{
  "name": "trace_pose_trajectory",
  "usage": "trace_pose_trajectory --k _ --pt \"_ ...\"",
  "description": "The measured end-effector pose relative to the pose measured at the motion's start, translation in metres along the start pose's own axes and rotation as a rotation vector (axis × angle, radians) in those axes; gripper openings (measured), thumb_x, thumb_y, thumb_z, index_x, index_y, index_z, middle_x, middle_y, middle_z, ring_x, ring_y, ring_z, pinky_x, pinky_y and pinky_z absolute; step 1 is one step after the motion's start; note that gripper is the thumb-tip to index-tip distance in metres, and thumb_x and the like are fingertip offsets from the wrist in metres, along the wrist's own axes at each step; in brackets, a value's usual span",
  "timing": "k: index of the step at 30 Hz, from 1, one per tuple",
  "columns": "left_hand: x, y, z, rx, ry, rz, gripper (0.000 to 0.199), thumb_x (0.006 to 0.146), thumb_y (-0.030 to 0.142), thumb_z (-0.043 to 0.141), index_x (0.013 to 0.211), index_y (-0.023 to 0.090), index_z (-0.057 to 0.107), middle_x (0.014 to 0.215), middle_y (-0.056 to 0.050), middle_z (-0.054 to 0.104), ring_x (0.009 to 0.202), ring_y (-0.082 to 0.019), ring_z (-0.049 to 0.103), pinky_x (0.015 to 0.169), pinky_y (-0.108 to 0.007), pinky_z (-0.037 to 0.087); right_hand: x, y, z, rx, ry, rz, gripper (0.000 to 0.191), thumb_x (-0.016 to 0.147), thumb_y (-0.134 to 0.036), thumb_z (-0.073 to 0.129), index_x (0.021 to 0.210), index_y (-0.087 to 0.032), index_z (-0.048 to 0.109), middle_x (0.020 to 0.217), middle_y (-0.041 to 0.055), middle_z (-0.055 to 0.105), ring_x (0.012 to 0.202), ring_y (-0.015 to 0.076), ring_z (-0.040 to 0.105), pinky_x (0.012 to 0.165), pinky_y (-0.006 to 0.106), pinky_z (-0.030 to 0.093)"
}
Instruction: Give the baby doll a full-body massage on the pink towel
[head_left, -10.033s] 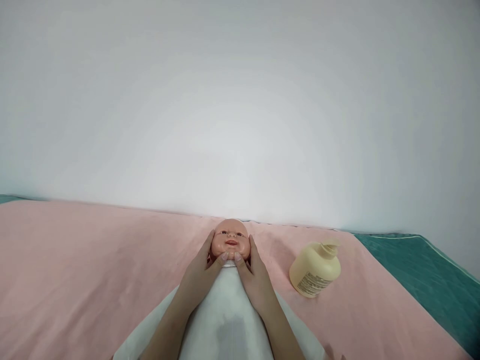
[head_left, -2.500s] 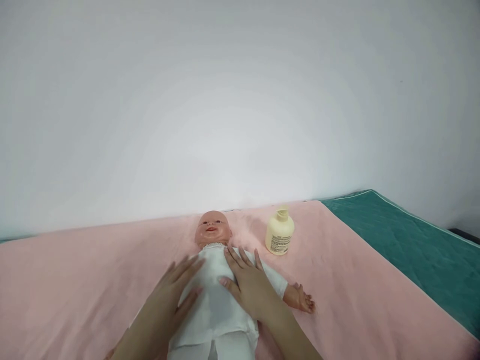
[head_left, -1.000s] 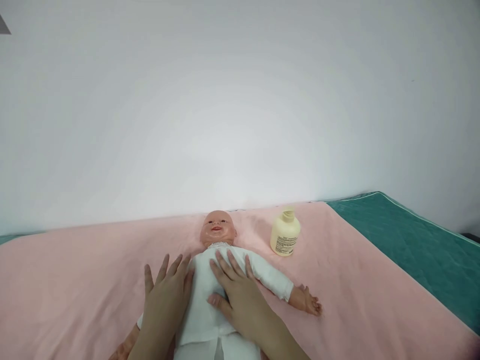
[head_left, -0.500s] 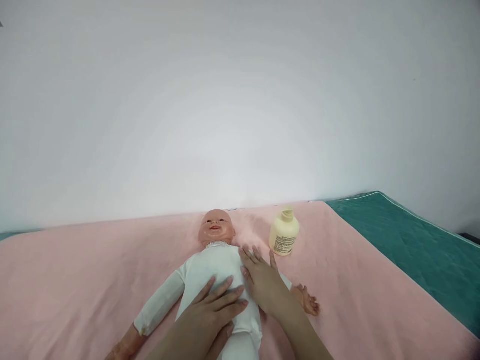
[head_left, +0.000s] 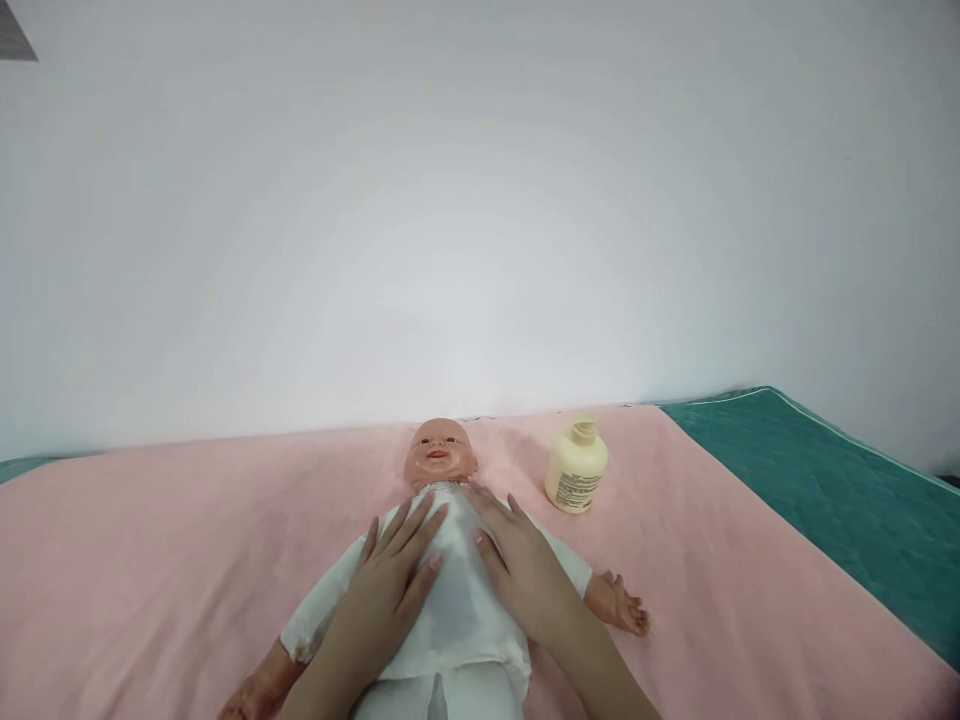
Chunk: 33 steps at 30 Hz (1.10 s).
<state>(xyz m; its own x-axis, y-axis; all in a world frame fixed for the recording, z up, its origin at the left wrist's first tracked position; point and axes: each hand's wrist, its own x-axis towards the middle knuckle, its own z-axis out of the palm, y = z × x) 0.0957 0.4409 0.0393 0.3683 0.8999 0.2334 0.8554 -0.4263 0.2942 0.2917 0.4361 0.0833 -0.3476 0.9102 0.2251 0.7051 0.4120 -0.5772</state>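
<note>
A baby doll with a white cloth body lies face up, its head toward the wall and its arms out to the sides. My left hand rests flat on the left side of its chest, fingers stretched toward the shoulder. On the right side of the chest lies my right hand, also flat, its fingertips close to the doll's neck. Neither hand grasps anything. A pale yellow pump bottle stands upright to the right of the doll's head, apart from my right hand.
Under the doll and bottle spreads a pink cloth. A green cover shows past its right edge and at the far left. A plain pale wall rises directly behind.
My left hand has slid up and left from the doll's belly to its chest. My right hand has shifted slightly upward and inward toward the neck. The bottle still stands in place.
</note>
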Motion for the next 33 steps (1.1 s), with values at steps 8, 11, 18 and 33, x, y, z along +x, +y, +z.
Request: trace_pose_trajectory --k 8,11,18,33 --pt "-0.001 -0.02 0.004 0.264 0.009 -0.265 0.051 0.091 0.019 0.033 0.141 0.026 0.041 0.147 -0.001 0.04 0.137 -0.027 0.033 0.112 -0.058 0.018 -0.023 -0.039 0.008 0.067 -0.32 -0.242 0.057 0.097 -0.029 0.042 0.149 -0.031 0.017 0.154 -0.0075 0.019 0.144 0.0183 0.01 0.119 0.042 0.004" --pt "-0.003 -0.031 0.001 0.381 -0.11 -0.345 0.052 0.087 0.014 0.036 0.136 0.022 0.048 0.145 -0.002 0.042 0.135 -0.029 0.037 0.111 -0.058 0.021 -0.024 -0.04 0.015 0.147 -0.409 -0.308 0.051 0.098 -0.037 0.043 0.146 -0.034 0.026 0.153 -0.0084 0.025 0.143 0.0199 0.014 0.119 0.042 0.001" --pt "-0.007 -0.04 0.0 0.383 -0.113 -0.235 0.046 0.091 0.014 0.031 0.132 0.015 0.052 0.141 -0.009 0.049 0.125 -0.026 0.05 0.105 -0.052 0.033 -0.014 -0.03 0.028 0.105 -0.264 -0.229 0.052 0.096 -0.051 0.039 0.145 -0.035 0.028 0.153 -0.0077 0.024 0.144 0.0184 0.012 0.118 0.045 -0.005" --pt "0.001 -0.034 -0.003 0.074 -0.03 -0.451 0.046 0.095 0.034 0.025 0.128 0.021 0.054 0.129 -0.006 0.061 0.115 -0.025 0.058 0.1 -0.046 0.038 0.0 -0.01 0.031 -0.09 -0.126 0.203 0.084 0.09 -0.06 0.038 0.147 -0.002 0.015 0.153 0.0132 0.013 0.144 0.0278 0.007 0.115 0.055 -0.001"
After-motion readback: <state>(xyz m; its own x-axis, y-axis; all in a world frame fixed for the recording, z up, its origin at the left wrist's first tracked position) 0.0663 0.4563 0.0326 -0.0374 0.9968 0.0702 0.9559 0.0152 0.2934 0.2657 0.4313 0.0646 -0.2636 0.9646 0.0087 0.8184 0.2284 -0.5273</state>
